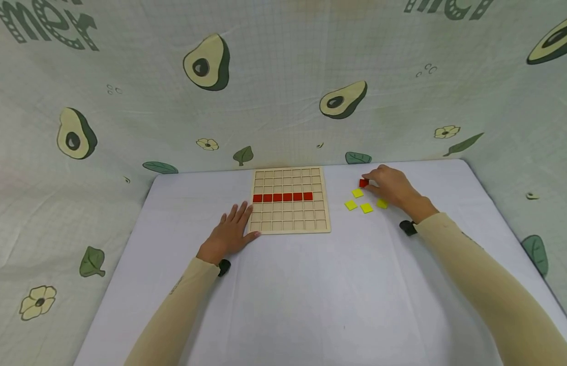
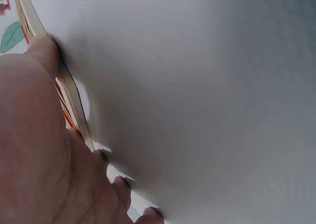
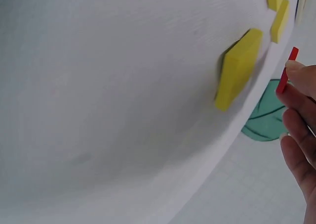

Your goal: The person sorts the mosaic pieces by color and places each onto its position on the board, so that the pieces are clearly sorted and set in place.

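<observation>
My left hand (image 1: 229,235) rests with fingers spread straight against the left edge of a square wooden grid board (image 1: 292,233). Its thumb touches the board's near left corner, and the left wrist view shows the board's side edge (image 2: 74,100) along the hand. Several red tiles (image 1: 288,196) fill one row of the grid from the left; the rightmost cell of that row is bare. To the right of the board, my right hand (image 1: 393,187) pinches a red square tile (image 3: 285,78) between thumb and index finger. Several yellow tiles (image 1: 366,208) lie on the table just below it.
A white-covered table (image 1: 301,295) stretches in front of both arms. Behind it hangs a cloth (image 1: 278,122) printed with avocados and leaves, meeting the table's far edge. Dark wrist cameras (image 1: 408,227) sit under both forearms.
</observation>
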The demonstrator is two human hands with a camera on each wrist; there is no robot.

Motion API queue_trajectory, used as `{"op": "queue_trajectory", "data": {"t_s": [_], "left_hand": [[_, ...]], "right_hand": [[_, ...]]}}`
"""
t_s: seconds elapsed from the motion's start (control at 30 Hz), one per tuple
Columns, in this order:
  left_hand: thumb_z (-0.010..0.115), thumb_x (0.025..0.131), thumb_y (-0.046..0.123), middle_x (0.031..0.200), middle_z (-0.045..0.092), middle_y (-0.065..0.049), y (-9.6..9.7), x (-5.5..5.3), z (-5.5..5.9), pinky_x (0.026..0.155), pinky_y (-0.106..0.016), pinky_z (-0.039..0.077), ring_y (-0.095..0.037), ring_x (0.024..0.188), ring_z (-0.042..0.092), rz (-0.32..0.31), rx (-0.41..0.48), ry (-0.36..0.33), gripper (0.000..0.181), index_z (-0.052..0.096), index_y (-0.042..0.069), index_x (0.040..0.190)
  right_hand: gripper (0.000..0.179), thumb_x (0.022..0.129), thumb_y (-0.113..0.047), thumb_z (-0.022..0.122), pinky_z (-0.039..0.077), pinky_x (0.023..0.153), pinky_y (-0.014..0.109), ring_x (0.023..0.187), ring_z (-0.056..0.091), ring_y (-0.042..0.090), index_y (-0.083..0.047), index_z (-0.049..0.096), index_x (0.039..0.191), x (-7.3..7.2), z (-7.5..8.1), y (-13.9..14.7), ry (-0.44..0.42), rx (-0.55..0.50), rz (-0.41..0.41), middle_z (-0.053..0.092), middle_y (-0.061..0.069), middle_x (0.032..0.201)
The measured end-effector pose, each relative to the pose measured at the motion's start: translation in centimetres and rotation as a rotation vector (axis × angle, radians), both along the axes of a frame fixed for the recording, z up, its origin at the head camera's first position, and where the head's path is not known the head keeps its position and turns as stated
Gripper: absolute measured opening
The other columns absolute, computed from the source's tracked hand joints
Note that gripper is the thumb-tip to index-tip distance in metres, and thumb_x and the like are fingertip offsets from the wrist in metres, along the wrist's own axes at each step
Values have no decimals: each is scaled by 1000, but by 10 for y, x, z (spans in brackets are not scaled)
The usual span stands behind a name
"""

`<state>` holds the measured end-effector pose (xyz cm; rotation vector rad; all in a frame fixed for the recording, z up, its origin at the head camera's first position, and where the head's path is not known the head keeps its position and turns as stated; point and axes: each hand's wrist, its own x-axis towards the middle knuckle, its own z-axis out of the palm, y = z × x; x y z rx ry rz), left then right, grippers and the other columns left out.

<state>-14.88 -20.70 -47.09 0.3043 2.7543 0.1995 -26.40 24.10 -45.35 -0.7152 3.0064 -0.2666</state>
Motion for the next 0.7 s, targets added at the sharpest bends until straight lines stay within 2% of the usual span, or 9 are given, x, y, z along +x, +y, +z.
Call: {"op": "queue_trajectory", "data": {"t_s": [0.7], "left_hand": [[55, 107, 53, 178, 4, -15, 0, 0, 0, 130, -61, 11, -41, 164, 3, 4, -2, -8, 89, 10, 9, 171]], "right_hand": [[39, 92, -6, 82, 59, 92, 47, 107, 66, 33, 5, 73, 129, 8, 9, -47, 33, -69, 139, 77, 19, 120]]}}
